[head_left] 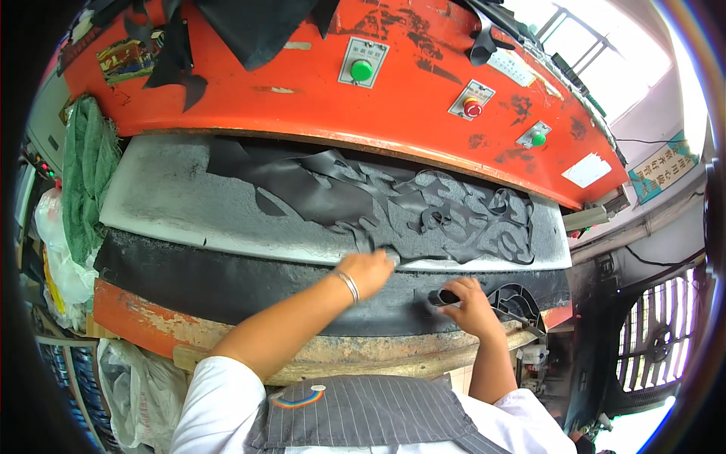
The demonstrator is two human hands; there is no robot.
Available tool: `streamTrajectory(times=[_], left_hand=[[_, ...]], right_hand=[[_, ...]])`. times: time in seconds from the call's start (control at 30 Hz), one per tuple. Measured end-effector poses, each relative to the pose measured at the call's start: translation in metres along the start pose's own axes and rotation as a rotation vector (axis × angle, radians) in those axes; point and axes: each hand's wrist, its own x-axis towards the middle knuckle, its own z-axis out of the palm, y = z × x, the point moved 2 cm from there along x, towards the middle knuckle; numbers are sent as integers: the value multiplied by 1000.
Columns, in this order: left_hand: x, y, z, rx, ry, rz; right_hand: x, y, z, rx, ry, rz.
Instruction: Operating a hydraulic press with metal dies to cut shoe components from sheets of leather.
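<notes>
A thin black leather-like sheet [318, 189], with many cut-out holes and curling strips toward its right, lies across the grey bed [162, 189]. At the bed's front edge, my left hand [367, 274] has its fingers curled together by the sheet's near strips. Motion smears the fingertips, and what they pinch is unclear. My right hand [470, 304] is closed around a small dark curved piece [442, 297] over the black front ledge [212, 276]. Just right of that hand rests a black curved cutting die [518, 303].
Beyond the bed rises the orange press beam [302, 106], with a green button [361, 71], a red button [473, 108] and dark scraps hanging over it. A green woven sack [87, 166] and plastic bags [140, 393] are at the left. A barred fan [658, 340] stands right.
</notes>
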Motion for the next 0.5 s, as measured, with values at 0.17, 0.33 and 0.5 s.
streamTrajectory(times=[0.17, 0.33, 0.5], left_hand=[[-41, 26, 15, -88, -242, 31], [-52, 23, -19, -303, -97, -30], [-41, -2, -55, -343, 359, -179]], right_hand=[[9, -4, -35, 207, 71, 136], [86, -22, -20, 145, 138, -218], [168, -43, 16, 48, 44, -487]])
